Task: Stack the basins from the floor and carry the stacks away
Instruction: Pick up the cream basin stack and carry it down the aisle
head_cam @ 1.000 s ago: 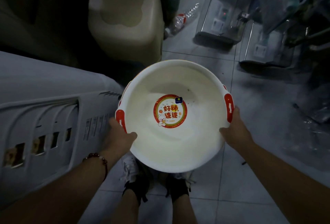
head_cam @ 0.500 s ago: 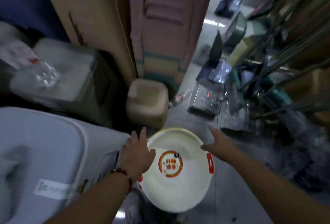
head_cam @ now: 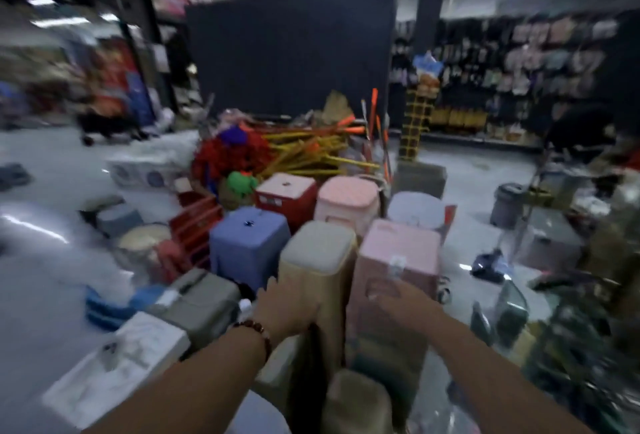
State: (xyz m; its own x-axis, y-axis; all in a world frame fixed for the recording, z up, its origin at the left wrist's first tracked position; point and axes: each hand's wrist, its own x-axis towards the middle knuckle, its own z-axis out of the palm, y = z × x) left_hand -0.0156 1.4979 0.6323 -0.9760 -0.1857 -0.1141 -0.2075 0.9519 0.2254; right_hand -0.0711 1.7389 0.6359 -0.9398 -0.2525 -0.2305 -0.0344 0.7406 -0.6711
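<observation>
Ahead: stool stacks [head_cam: 317, 260] crowd aisle; both hands [head_cam: 287, 309] raised, empty.

Motion blur smears your view, so you can read little of the basins for sure. At the left middle of the frame you have a round cream basin [head_cam: 143, 239] on the floor [head_cam: 52, 271], mouth up, its pale inside showing, just beside a red crate [head_cam: 195, 222]; its rim detail is too blurred to tell. Lower left you see a blue stack [head_cam: 107, 307] with pale bands between its layers, low on the floor and touching a grey box [head_cam: 197, 298]; you cannot tell whether these are nested basins
</observation>
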